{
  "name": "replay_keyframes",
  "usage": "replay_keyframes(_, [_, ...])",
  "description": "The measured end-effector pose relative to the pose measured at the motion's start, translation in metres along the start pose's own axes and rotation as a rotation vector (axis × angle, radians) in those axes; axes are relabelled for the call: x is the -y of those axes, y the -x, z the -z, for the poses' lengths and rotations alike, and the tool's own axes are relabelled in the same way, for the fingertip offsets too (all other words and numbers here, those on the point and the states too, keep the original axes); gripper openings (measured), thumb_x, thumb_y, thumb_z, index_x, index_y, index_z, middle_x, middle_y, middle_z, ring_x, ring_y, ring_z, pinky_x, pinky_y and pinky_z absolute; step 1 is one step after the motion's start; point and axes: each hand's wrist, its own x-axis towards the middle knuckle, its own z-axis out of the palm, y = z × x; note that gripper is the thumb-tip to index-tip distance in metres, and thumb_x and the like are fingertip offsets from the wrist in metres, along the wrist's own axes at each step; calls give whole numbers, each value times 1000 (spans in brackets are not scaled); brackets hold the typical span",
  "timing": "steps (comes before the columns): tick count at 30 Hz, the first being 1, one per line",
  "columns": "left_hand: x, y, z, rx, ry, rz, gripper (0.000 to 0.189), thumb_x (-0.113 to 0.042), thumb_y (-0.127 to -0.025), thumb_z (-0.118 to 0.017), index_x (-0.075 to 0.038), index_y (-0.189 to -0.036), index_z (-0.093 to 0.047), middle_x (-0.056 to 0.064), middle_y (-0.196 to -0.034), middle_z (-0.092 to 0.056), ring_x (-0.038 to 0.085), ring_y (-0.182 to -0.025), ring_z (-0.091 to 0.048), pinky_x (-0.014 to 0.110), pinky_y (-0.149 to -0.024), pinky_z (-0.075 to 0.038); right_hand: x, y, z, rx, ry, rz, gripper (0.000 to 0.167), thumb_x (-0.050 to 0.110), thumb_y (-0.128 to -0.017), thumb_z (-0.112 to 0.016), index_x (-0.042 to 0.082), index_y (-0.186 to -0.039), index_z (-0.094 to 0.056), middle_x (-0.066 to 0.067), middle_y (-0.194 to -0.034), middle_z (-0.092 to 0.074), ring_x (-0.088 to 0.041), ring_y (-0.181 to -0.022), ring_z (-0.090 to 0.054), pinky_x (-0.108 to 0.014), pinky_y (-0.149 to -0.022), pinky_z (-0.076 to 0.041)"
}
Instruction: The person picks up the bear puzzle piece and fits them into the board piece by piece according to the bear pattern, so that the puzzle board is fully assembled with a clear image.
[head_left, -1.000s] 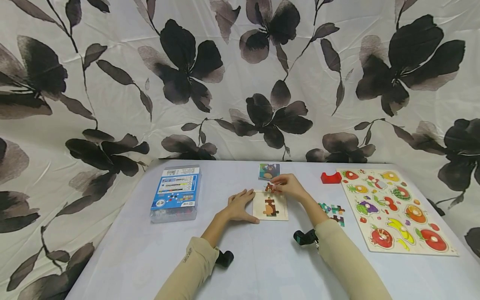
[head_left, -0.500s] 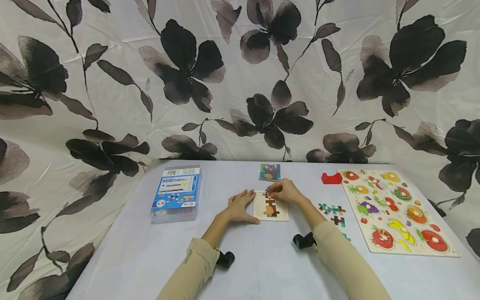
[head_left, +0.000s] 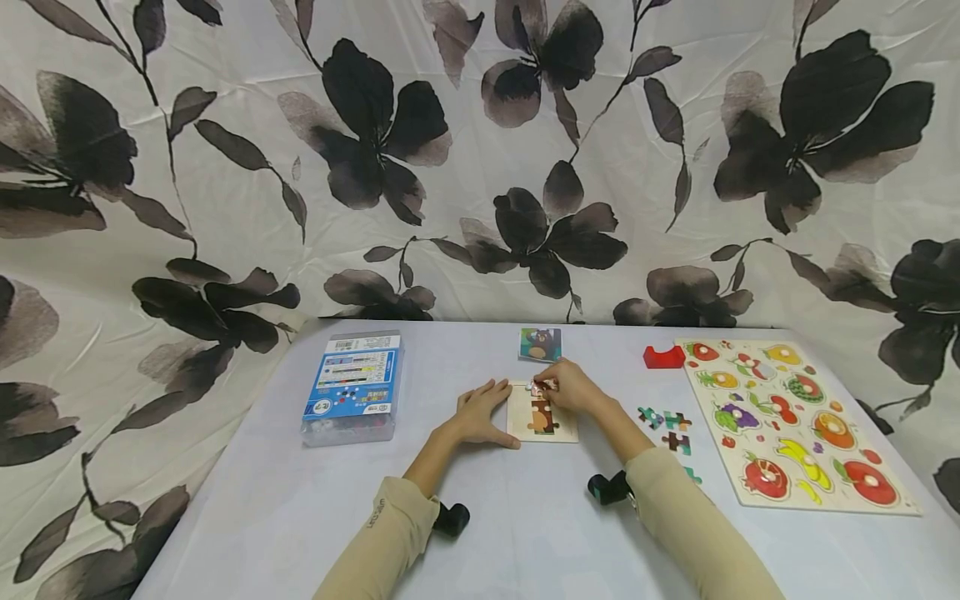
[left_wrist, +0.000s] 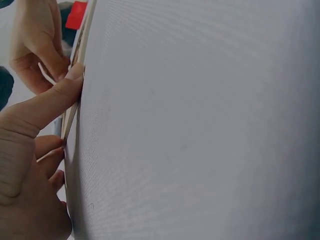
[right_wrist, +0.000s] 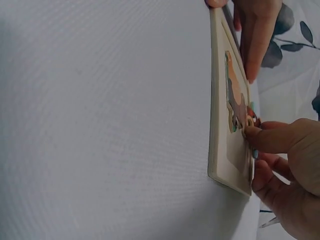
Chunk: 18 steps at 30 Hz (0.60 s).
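In the head view, a small wooden puzzle tray (head_left: pixel 566 430) lies mid-table, with joined brown bear pieces (head_left: pixel 542 418) in its recess. My left hand (head_left: pixel 482 415) rests against the tray's left side, fingers extended, thumb at the near left corner. The right hand (head_left: pixel 574 388) pinches a brown jigsaw piece (head_left: pixel 537 388) between thumb and fingertips, low over the far part of the recess. From the right wrist view, the piece (right_wrist: pixel 253 118) shows red and teal beside the bear pieces (right_wrist: pixel 235 95). The fingertips partly cover it.
Behind the tray lies a bear picture card (head_left: pixel 540 343). Loose jigsaw pieces (head_left: pixel 677 442) are scattered right of the right forearm. Farther right are a red block (head_left: pixel 663 357) and a large fruit puzzle board (head_left: pixel 757 442). A blue-labelled plastic box (head_left: pixel 352 387) stands at left.
My right hand has brought the jigsaw piece from beyond the tray's far edge down to the recess, then shifted slightly. The left hand has stayed at the tray's side.
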Motion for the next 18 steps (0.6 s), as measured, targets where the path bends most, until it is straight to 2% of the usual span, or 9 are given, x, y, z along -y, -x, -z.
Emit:
replay_keyframes(3, [0,0,0,2,-4,0,98,-44,-69,-79,-4,-146,-33,10,-154,-25,31,-142,-17,53,-108,-17,0,1,0,-4,36,35,28,-2,-80,-66,-5,-108,-68,-16,-100,-67,-28,-94,-55,-42,-86,-47])
replay_keyframes(13, [0,0,0,3,0,-2,98,-43,-70,-80,-5,-146,-32,10,-154,-25,31,-142,-16,53,-109,-17,1,2,2,42,65,38,27,-1,-84,-62,-4,-111,-67,-18,-107,-66,-32,-101,-54,-45,-91,-45])
replay_keyframes(18, [1,0,0,1,5,-4,98,-43,-70,-79,-4,-146,-32,10,-154,-25,31,-142,-16,53,-108,-17,4,2,4,78,74,7,29,3,-86,-64,-4,-114,-66,-20,-107,-61,-33,-101,-53,-47,-90,-45])
